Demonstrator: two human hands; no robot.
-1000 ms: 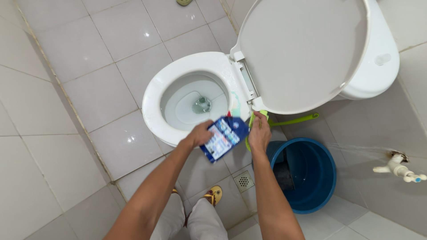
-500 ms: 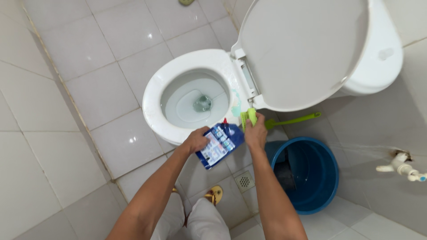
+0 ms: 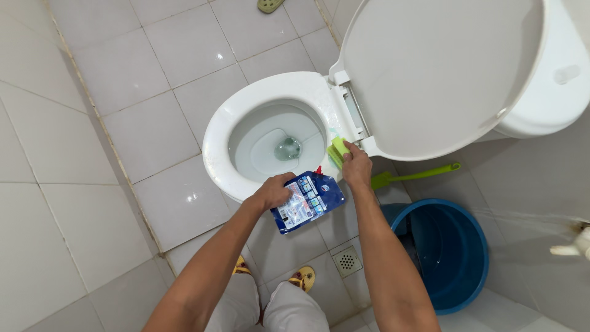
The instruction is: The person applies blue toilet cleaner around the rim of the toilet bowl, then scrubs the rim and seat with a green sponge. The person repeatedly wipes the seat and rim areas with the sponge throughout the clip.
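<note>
Blue bucket point(image 3: 458, 258) at 4 o'clock on the tiled floor point(image 3: 153, 80), dark scoop lying inside it. Green long-handled brush point(image 3: 415, 176) at 3 o'clock, flat on the floor, between bucket and toilet base. Square floor drain point(image 3: 348, 260) at 5 o'clock, just left of the bucket. White wall tap point(image 3: 574, 246) at far right edge. Small olive object point(image 3: 270, 5) at 12 o'clock, cropped.
</note>
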